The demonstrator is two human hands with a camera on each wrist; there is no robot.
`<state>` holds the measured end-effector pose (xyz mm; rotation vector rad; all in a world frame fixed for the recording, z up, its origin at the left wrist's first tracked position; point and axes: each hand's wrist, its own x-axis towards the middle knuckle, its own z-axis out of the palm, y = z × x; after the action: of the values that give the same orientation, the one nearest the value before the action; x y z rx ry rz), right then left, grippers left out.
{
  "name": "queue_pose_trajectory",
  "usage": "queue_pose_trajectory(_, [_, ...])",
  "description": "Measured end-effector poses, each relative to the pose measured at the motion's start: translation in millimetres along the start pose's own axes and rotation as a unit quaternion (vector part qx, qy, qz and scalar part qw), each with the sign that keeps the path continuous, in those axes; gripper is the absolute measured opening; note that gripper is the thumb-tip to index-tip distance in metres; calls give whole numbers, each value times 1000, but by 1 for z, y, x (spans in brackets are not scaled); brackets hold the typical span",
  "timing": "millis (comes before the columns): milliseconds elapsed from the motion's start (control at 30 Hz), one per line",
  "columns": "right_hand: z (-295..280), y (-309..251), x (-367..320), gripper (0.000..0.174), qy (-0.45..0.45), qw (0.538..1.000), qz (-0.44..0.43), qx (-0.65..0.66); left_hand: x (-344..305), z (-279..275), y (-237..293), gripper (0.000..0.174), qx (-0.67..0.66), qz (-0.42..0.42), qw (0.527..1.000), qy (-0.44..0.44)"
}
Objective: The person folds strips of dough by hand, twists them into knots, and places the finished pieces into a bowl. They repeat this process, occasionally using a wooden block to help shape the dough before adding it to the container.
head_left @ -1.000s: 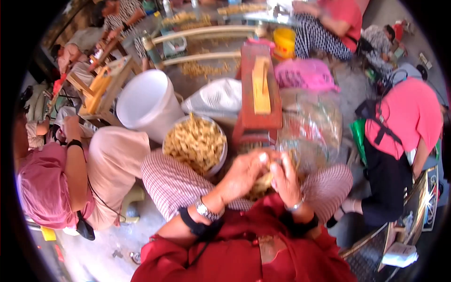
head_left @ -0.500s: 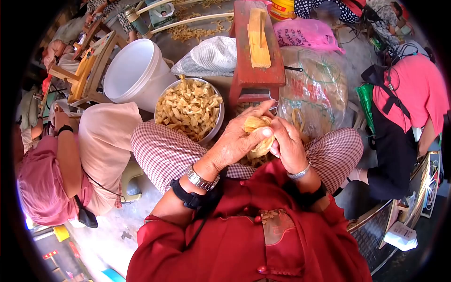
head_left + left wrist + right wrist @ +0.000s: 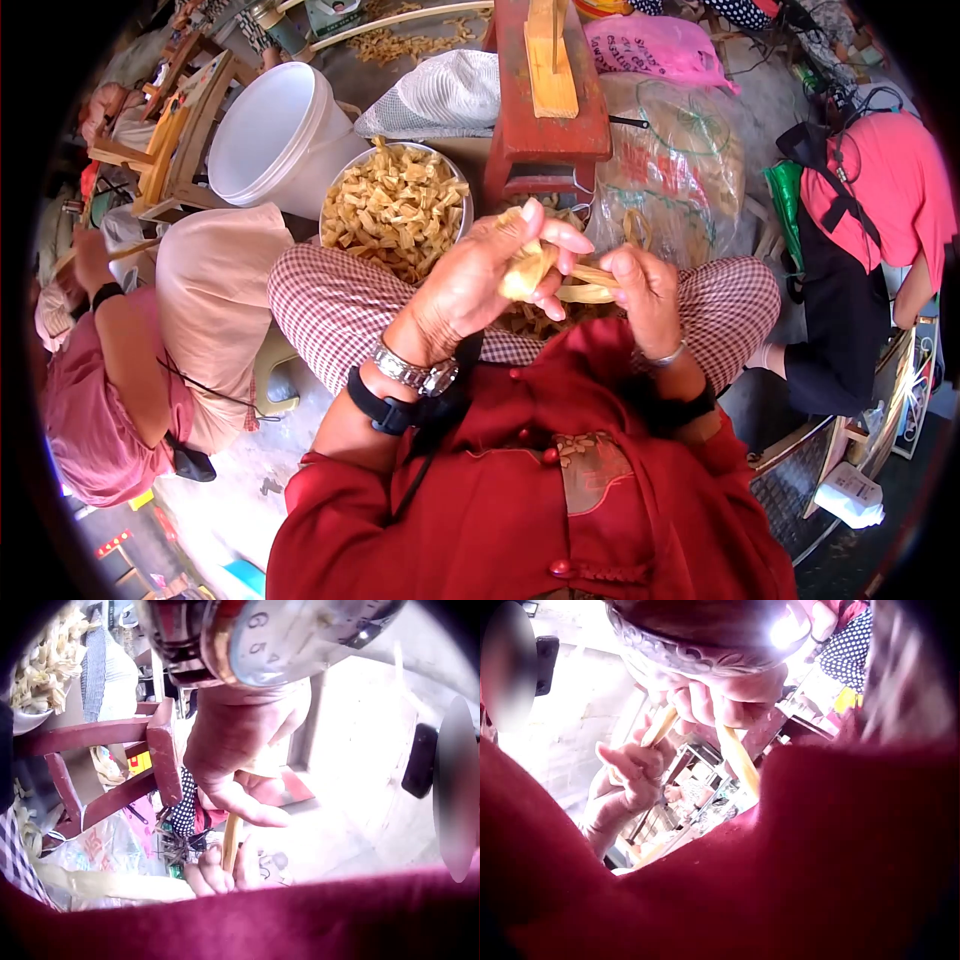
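In the head view my left hand (image 3: 480,275) holds a folded bundle of pale yellow strip (image 3: 525,272) between thumb and fingers, some fingers extended. My right hand (image 3: 650,300) pinches the flat strip (image 3: 588,284) that runs across from the bundle. The left wrist view shows the strip (image 3: 232,844) stretched between both hands. A loose tail (image 3: 739,763) hangs out of the right fist in the right wrist view. Just beyond the left hand, a round bowl (image 3: 468,205) is heaped with yellow knotted pieces (image 3: 395,205). More strip lies in the lap, partly hidden under the hands.
Straight ahead is a red wooden bench (image 3: 550,160) with a wooden block tool (image 3: 552,85) on top. A white bucket (image 3: 265,135), a mesh sack (image 3: 440,95), a clear plastic bag (image 3: 670,150) and a pink bag (image 3: 660,50) surround it. People sit close on both sides.
The hands were together around the yellow bundle; now they are apart, the right hand drawn to the right with a strip stretched between them. The head view has tilted down.
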<state>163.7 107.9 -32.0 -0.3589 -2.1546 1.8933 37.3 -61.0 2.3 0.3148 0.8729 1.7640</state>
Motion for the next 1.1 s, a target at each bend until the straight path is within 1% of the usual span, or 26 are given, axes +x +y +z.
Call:
queue_pose_trajectory(33, [-13,2,-1,31,4,999,1,-49,1,-5,3,52,-41,6,999,-9])
queue_pose_trajectory(67, [-21,3,0,28,9,995,0,-97,0,-8,9,52,-53,8,998,13])
queue_pose_trajectory(133, [-27,-6,1,26,7,993,-33,-117,1,-15,17,50,-77,8,997,-6])
queue_pose_trajectory(167, [-29,-9,1,25,8,991,-48,-128,3,-13,20,50,-51,10,999,5])
queue_pose_trajectory(233, [-30,-6,6,25,31,990,-48,-126,8,-5,24,50,3,18,1000,26])
queue_pose_trajectory(267, [-30,-3,9,25,41,990,-49,-125,11,-3,23,53,30,29,999,25])
queue_pose_trajectory(333, [-28,4,10,26,39,994,-30,-101,11,3,20,58,174,10,980,96])
queue_pose_trajectory(367, [-27,6,10,26,37,995,-19,-88,12,0,17,57,224,-27,968,112])
queue_pose_trajectory(400, [-25,6,8,25,16,997,18,-67,17,-2,10,48,262,-15,955,135])
queue_pose_trajectory(467, [-23,5,7,24,-27,995,89,-28,21,-14,3,33,263,-25,954,143])
queue_pose_trajectory(500, [-21,2,8,23,-70,991,117,12,22,-13,3,29,240,-14,959,151])
queue_pose_trajectory(533, [-19,4,8,26,-87,987,133,38,23,-12,4,25,216,-3,963,160])
queue_pose_trajectory(567, [-14,1,9,27,-93,986,128,49,24,-11,4,22,192,8,967,169])
queue_pose_trajectory(667, [3,-7,19,28,-125,983,106,80,28,1,8,18,222,-5,962,161])
queue_pose_trajectory(700, [7,-9,23,28,-135,982,97,89,30,-1,6,18,208,4,966,151])
queue_pose_trajectory(733, [10,-14,27,25,-148,981,103,71,30,-1,8,16,181,16,973,144])
queue_pose_trajectory(800, [8,-11,31,31,-123,991,40,-20,28,-5,12,14,124,40,983,132])
queue_pose_trajectory(833, [5,-15,32,33,-127,991,28,-39,25,-5,17,11,109,73,982,136])
queue_pose_trajectory(867, [0,-21,33,35,-131,990,14,-57,22,-10,23,9,77,100,978,165])
queue_pose_trajectory(933, [-8,-31,40,37,-137,987,-14,-86,19,-17,32,7,67,94,983,141])
queue_pose_trajectory(1000, [-16,-38,53,36,-137,984,-43,-109,29,-15,41,8,81,113,977,160])
queue_pose_trajectory(1033, [-20,-46,63,36,-131,982,-44,-132,34,-12,47,8,87,123,974,169])
queue_pose_trajectory(1067, [-23,-50,76,36,-110,977,-85,-160,41,-9,57,8,102,124,973,165])
queue_pose_trajectory(1100, [-27,-53,90,35,-97,976,-89,-171,51,-10,67,8,112,131,972,157])
